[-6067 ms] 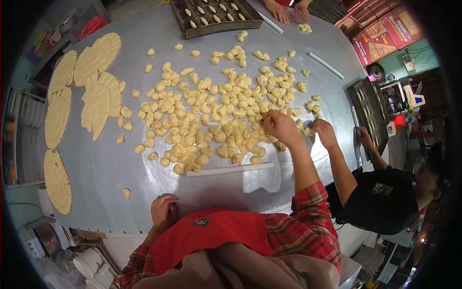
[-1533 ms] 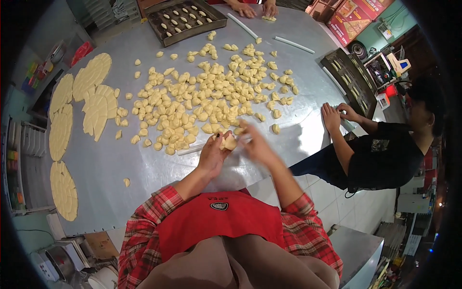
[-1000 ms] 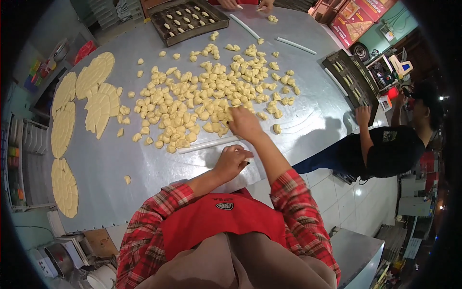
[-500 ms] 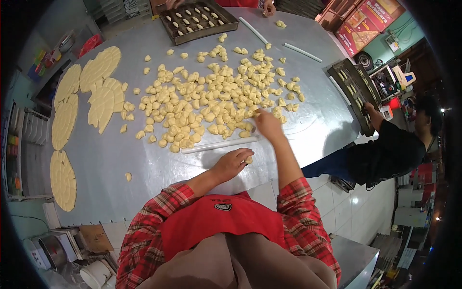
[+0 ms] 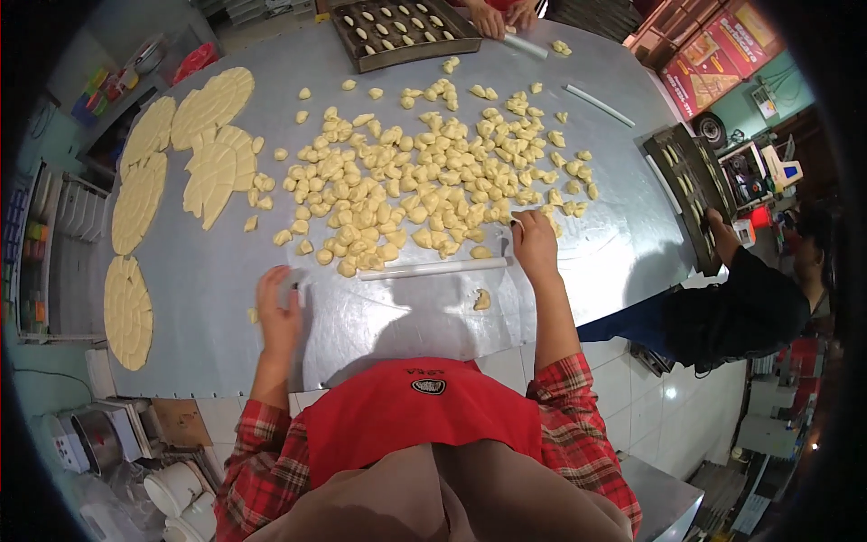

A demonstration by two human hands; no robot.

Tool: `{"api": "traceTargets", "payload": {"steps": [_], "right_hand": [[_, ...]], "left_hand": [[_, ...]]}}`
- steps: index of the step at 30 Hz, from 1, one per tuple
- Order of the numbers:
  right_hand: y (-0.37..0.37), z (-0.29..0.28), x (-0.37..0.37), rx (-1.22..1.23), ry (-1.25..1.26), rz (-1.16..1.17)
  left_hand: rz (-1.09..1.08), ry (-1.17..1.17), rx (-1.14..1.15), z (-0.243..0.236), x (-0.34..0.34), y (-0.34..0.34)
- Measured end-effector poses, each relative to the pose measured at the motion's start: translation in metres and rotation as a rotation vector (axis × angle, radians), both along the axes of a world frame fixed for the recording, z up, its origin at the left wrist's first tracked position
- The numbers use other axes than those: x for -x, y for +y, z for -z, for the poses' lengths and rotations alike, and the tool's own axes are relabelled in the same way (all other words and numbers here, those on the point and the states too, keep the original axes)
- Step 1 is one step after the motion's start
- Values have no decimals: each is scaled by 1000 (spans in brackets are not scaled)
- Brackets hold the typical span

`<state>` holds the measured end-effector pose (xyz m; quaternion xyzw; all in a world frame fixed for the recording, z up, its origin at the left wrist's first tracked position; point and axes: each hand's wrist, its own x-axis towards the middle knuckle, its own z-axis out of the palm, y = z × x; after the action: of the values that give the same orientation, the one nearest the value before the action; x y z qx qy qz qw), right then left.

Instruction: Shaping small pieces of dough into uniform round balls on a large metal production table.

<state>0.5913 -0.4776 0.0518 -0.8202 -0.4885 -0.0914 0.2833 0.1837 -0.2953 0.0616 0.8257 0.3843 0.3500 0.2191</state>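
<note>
Many small lumps of pale yellow dough (image 5: 397, 181) lie in a wide heap on the metal table. My right hand (image 5: 536, 242) is at the heap's near right edge, fingers curled down on a piece of dough that they partly hide. My left hand (image 5: 278, 309) hovers at the near left, fingers apart and holding nothing, beside a single dough lump (image 5: 253, 315). Between my hands, a flattened dough piece (image 5: 482, 299) rests near the front edge. A white rod (image 5: 433, 268), like a rolling pin, lies along the near side of the heap.
Scored flat dough sheets (image 5: 129, 312) line the table's left. A dark tray (image 5: 406, 56) of shaped pieces stands at the far edge, near another person's hands (image 5: 506, 18) at a white rod. Right, a person in black (image 5: 745, 307) holds another tray (image 5: 686, 194). Another rod (image 5: 600, 105) lies far right.
My left hand has let go of the dough piece by the front edge and swung left, opening. My right hand stays by the heap, slightly farther right. The far person's hands reached a white rod.
</note>
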Motion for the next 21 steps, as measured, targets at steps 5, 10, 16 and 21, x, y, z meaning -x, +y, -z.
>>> {"api": "traceTargets", "payload": {"steps": [5,10,16,21], "right_hand": [[50,11,7,209,-91,-74],[130,-6,-30,-33,-2,-58],[206,34,-62,159,65,25],[211,15,-137,-63,456,136]], "left_hand": [[-177,242,25,20,75,11],[-258,186,104,22,76,-6],[-357,150,43,48,92,-5],[-352,70,69,51,93,-1]]}}
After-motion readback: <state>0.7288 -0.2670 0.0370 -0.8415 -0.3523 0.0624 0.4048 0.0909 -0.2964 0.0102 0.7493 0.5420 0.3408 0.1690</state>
